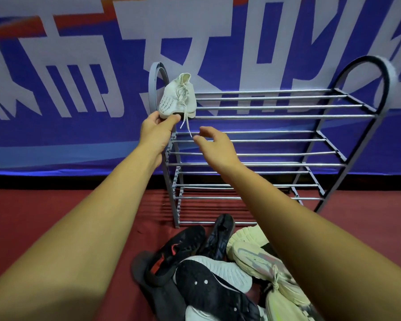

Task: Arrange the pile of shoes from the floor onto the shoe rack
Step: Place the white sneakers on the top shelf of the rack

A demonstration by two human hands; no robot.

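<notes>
A white knit sneaker stands at the left end of the top shelf of the metal shoe rack, toe toward me, with a lace hanging down. My left hand pinches the sneaker's toe between thumb and fingers. My right hand hovers open just right of the hanging lace, below the top shelf, its fingers relaxed and holding nothing. A pile of shoes lies on the red floor in front of the rack: black ones on the left, cream ones on the right.
The rack has several tiers of chrome bars, and only the top one holds a shoe. A blue banner with white characters hangs right behind the rack. Red carpet stretches to the left.
</notes>
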